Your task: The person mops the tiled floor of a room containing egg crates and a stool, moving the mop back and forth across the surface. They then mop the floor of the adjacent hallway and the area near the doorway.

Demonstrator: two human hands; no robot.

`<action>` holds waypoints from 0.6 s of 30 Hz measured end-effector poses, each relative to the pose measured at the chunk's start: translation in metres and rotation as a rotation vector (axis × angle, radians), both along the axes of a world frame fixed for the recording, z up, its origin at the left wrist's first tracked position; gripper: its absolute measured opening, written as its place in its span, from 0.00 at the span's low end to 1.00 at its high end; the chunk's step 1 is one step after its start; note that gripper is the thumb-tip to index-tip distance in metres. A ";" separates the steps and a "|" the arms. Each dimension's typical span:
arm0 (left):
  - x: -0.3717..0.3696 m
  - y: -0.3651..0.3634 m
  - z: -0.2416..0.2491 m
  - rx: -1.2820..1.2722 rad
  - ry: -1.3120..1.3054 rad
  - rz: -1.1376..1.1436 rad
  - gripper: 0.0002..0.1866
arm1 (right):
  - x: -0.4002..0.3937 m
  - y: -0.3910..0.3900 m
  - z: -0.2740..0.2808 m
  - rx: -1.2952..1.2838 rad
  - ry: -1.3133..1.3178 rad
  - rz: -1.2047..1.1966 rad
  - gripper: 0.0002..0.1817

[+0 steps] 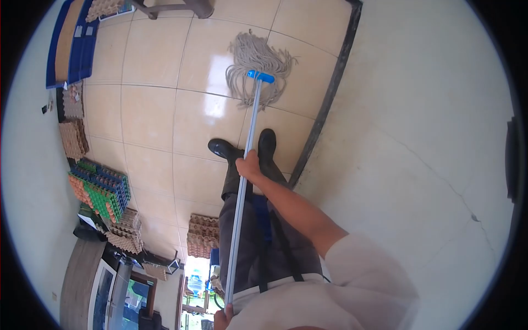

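Observation:
A string mop with grey strands (258,52) lies spread on the tiled floor, its blue head clamp (260,76) joined to a long metal handle (238,214). My right hand (249,165) is wrapped round the middle of this handle, above my black boots. Close to my body at the bottom edge, my left hand (222,318) is closed round the handle's upper end; part of that hand is cut off by the frame. The handle runs tilted between my two hands and down to the mop head.
A white wall (418,165) with a dark baseboard (324,110) stands to my right. Along the left side are stacked egg trays (99,190), a blue crate (82,52) and more cardboard trays (202,235). The foot of a dark piece of furniture (202,7) is at the top.

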State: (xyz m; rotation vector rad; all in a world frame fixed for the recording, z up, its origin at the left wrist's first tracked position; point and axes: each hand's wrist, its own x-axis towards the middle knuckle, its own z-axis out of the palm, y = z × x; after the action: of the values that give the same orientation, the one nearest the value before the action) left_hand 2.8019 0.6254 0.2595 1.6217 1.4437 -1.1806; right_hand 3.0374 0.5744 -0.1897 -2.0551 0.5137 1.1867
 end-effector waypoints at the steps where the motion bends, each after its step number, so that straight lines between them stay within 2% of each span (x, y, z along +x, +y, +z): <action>1: 0.002 -0.004 -0.008 0.015 -0.016 -0.017 0.30 | 0.007 -0.002 -0.008 -0.025 -0.077 0.029 0.20; 2: 0.004 -0.010 -0.018 0.034 -0.031 -0.029 0.30 | 0.018 0.005 -0.029 -0.056 -0.235 0.073 0.16; 3: 0.004 -0.014 -0.031 0.052 -0.046 -0.043 0.30 | 0.041 0.014 -0.042 -0.043 -0.373 0.090 0.17; 4: -0.004 -0.011 -0.058 0.126 -0.212 -0.116 0.31 | 0.068 0.022 -0.059 -0.019 -0.395 0.074 0.17; 5: 0.047 0.005 -0.069 -0.048 -0.115 0.054 0.31 | 0.096 0.030 -0.073 0.006 -0.417 0.058 0.18; 6: 0.053 0.005 -0.087 -0.046 -0.161 0.086 0.32 | 0.129 0.038 -0.077 0.036 -0.365 0.021 0.17; 7: 0.056 0.001 -0.088 -0.039 -0.152 0.133 0.32 | 0.156 0.042 -0.057 0.104 -0.118 -0.090 0.21; 8: 0.059 -0.004 -0.086 -0.028 -0.145 0.182 0.32 | 0.149 0.040 -0.055 0.104 -0.125 -0.068 0.22; 10: 0.044 -0.024 -0.047 0.116 -0.078 0.005 0.31 | 0.098 0.029 -0.049 0.106 -0.118 -0.022 0.23; 11: -0.007 -0.045 -0.026 0.227 0.029 -0.051 0.29 | 0.055 0.021 -0.043 0.107 -0.062 -0.032 0.24; 12: -0.017 -0.053 0.000 0.205 0.049 0.090 0.27 | 0.012 0.013 -0.038 0.106 -0.005 -0.041 0.25; 13: -0.013 -0.036 0.026 -0.063 -0.035 0.215 0.26 | 0.003 0.006 -0.010 0.126 0.072 -0.071 0.24; 14: -0.010 -0.030 0.031 -0.054 -0.016 0.168 0.26 | -0.007 0.000 0.018 0.142 0.149 -0.100 0.23; 15: -0.007 -0.024 0.035 -0.049 0.007 0.122 0.26 | 0.004 0.000 0.042 0.164 0.134 -0.191 0.13; 18: 0.011 -0.010 0.019 -0.040 0.073 -0.017 0.26 | 0.027 0.008 0.031 0.182 0.099 -0.205 0.13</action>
State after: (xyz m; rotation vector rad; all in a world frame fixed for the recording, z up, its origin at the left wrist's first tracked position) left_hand 2.8132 0.6157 0.2785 1.5814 1.4451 -1.2820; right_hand 3.0647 0.5820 -0.1582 -1.7528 0.6243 1.1703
